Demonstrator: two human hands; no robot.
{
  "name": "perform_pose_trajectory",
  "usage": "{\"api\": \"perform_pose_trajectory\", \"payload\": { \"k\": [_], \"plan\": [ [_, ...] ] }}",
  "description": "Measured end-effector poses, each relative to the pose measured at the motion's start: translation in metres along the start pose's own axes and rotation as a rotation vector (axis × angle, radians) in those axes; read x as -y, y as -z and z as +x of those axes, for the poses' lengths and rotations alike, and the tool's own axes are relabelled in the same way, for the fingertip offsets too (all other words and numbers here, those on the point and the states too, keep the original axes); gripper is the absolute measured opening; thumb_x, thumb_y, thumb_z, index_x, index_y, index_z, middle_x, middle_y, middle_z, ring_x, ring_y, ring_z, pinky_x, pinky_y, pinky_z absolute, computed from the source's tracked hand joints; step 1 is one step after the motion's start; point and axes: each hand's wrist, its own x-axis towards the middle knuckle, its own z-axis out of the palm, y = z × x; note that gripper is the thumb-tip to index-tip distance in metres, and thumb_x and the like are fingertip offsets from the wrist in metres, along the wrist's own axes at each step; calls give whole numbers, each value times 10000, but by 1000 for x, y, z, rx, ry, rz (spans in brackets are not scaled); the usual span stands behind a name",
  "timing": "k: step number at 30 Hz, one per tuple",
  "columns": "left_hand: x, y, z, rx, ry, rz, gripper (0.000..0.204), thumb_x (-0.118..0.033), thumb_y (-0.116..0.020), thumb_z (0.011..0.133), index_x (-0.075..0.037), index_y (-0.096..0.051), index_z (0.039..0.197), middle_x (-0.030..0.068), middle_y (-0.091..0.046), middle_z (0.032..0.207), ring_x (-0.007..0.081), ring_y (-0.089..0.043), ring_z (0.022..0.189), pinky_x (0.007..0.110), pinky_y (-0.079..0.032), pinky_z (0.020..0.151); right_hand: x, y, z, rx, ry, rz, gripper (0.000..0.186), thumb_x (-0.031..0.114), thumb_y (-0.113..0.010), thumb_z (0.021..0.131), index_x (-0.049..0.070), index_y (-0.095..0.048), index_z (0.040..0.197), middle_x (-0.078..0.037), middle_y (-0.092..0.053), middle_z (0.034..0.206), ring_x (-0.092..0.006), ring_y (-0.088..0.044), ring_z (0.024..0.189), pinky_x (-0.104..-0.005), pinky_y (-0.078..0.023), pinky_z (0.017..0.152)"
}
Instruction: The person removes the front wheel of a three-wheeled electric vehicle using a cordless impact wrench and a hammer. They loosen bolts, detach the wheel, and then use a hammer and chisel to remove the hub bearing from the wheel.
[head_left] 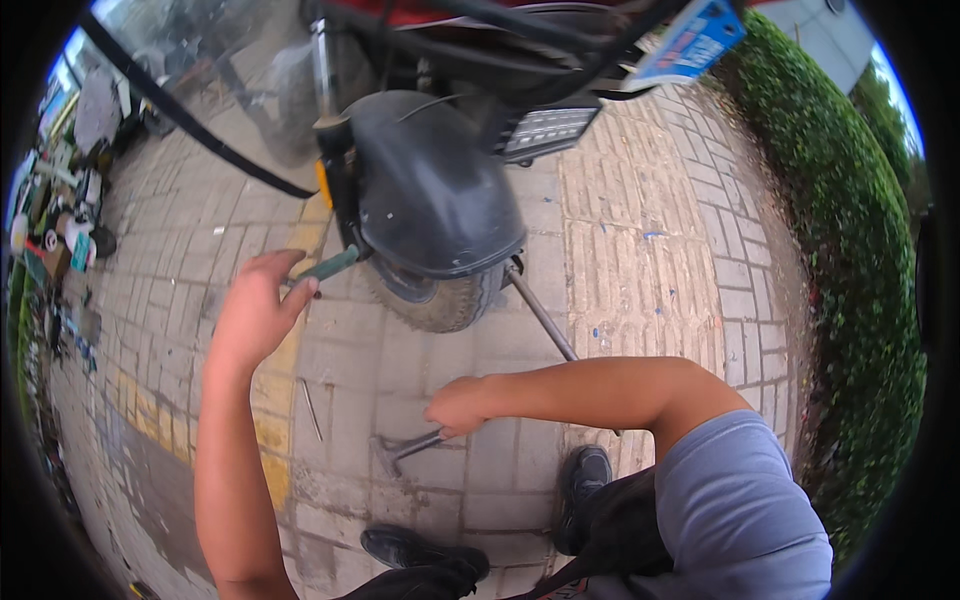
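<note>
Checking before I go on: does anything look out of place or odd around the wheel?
Yes: a thin rod lies loose on the paving, left of the hammer, perhaps easily stepped on. A long metal bar also juts out beside the wheel, seemingly not a fitted part.

Pretty even daylight, shadows nice and soft. Mild sheen on the rounded black plastic mudguard (440, 200); it's kinda hazy left of that, and right of it the leafy green hedge (800, 180) bows fisheye-style.
</note>
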Motion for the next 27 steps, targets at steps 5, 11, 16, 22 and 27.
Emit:
{"api": "perform_pose_trajectory", "payload": {
  "k": [5, 11, 16, 22, 27],
  "plan": [
    [19, -29, 14, -20, -68, 190, 407, -185, -669, 813, 41, -608, 1147, 224, -614, 1148, 395, -544, 1080, 437, -455, 914, -11, 54, -65, -169, -148, -56, 326, 296, -622, 826, 47, -637, 1034, -174, -666, 989, -381, -628, 929, -491, -501, 766],
    [26, -58, 18, 108, -34, 268, 426, -191, -653, 826, 31, -584, 1183, 225, -611, 1128, 407, -550, 1063, 449, -457, 904, -54, 12, -148, -745, -244, 207, 273, 241, -620, 829, 27, -643, 997, -190, -654, 950, -389, -624, 912, -479, -508, 773],
    [29, -75, 28, 111, 23, 363, 376, -189, -597, 876, 31, -573, 1180, 229, -612, 1077, 405, -566, 1017, 459, -462, 857, -93, -41, -155, -1157, -385, 402, 257, 218, -620, 830, 33, -625, 1009, -192, -622, 1026, -381, -608, 956, -464, -499, 801],
    [45, -99, 26, -7, -24, 398, 359, -213, -552, 911, 31, -545, 1174, 245, -585, 1052, 434, -545, 952, 495, -447, 821, -140, -58, -151, -1275, -478, 565, 274, 200, -609, 833, -4, -645, 1012, -213, -639, 968, -362, -620, 923, -426, -498, 806],
    [45, -107, 28, -14, 0, 417, 312, -196, -547, 913, 27, -546, 1131, 235, -577, 1006, 436, -534, 938, 495, -432, 802, -184, -59, -148, -1355, -498, 739, 291, 204, -609, 832, -27, -652, 1003, -227, -659, 962, -370, -637, 899, -422, -504, 803]
  ]
}}
